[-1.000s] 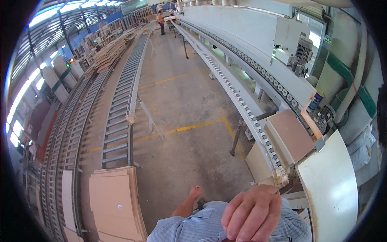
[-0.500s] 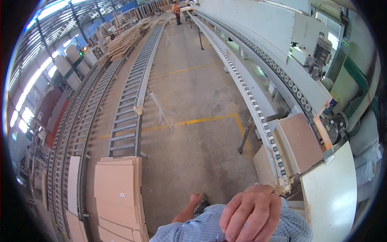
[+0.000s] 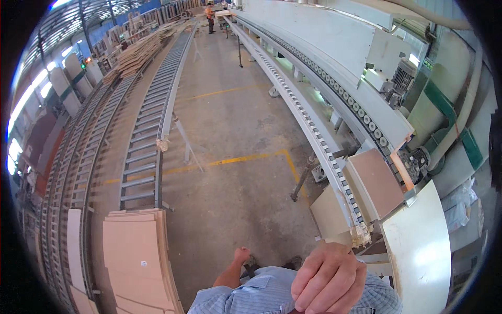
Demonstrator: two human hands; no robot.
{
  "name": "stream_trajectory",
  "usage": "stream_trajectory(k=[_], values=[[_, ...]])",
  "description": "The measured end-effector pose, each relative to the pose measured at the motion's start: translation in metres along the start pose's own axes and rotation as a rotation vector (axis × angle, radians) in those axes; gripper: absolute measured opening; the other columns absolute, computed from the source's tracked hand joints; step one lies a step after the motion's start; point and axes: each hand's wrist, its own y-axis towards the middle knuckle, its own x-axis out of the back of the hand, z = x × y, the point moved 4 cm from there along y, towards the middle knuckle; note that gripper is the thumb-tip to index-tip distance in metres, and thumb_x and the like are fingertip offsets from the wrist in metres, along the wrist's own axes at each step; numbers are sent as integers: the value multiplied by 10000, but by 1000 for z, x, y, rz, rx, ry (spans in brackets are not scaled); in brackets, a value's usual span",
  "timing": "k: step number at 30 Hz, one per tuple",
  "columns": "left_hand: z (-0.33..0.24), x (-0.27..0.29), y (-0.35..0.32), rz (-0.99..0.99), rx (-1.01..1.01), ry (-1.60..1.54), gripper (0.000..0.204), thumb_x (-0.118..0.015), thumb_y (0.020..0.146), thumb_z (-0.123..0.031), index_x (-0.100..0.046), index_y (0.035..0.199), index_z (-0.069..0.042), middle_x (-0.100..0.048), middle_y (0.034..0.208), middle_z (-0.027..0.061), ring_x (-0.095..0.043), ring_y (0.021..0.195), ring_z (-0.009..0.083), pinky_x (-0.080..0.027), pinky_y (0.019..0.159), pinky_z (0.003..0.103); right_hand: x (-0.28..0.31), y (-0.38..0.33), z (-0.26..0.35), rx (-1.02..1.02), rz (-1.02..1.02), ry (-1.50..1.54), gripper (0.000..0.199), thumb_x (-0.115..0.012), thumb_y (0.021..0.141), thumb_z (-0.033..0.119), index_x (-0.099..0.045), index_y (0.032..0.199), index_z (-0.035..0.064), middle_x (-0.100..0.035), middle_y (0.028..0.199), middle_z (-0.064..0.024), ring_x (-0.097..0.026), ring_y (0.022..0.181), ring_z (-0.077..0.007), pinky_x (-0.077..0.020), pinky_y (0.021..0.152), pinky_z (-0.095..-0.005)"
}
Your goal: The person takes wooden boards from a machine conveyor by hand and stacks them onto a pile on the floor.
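My right hand point(image 3: 329, 280) is raised in front of my chest at the lower edge, large in view. Its fingers are curled together, and their tips and anything they pinch are hidden; a dark edge shows just under them. Lower and smaller, my left hand point(image 3: 241, 255) hangs at my side with its fingers folded in and nothing visible in it. My blue striped shirt point(image 3: 261, 289) lies between the two hands. Neither hand touches a panel or a conveyor.
A stack of pinkish panels point(image 3: 133, 243) lies at the left, below a roller conveyor point(image 3: 138, 162). Along the right runs a long machine point(image 3: 314, 39) with a roller track point(image 3: 293, 97). A pale board point(image 3: 421, 240) stands near right. A person in orange point(image 3: 210, 20) stands far off.
The surroundings have shifted left in view as my head turned slightly right. My left hand has moved a little left in the picture; the right hand stays raised at my chest.
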Motion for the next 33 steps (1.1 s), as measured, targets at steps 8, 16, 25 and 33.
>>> stream_trajectory(k=[8, 16, 25, 33], values=[[13, -9, -3, 73, 118, -222, 284, -536, 740, -284, -658, 844, -49, -657, 818, 185, -646, 780, 359, -520, 661, 433, -22, 0, -34, -105, -240, -238, 193, -574, 885, 196, -588, 791, 28, -605, 779, -99, -608, 636, -203, -489, 602, -341], [10, 31, -65, -736, -410, -522, 305, -520, 744, -282, -654, 864, -36, -637, 845, 225, -627, 835, 386, -499, 701, 461, -16, -12, -68, -186, -264, -272, 97, -607, 850, 70, -553, 897, 4, -568, 855, -132, -643, 686, -261, -524, 641, -382], [24, 31, -48, -447, -45, -470, 290, -495, 765, -251, -646, 860, -23, -622, 881, 245, -611, 880, 403, -492, 735, 463, -17, 7, -72, -169, -326, -393, 86, -580, 874, 106, -534, 899, 38, -564, 855, -118, -640, 698, -248, -512, 678, -386], [50, 22, -18, -11, 366, -393, 324, -501, 783, -294, -633, 913, -28, -626, 871, 240, -613, 836, 406, -494, 714, 465, -34, 27, -70, -185, -421, -413, 78, -595, 867, 130, -562, 851, 61, -572, 822, -100, -640, 682, -238, -505, 688, -382]])
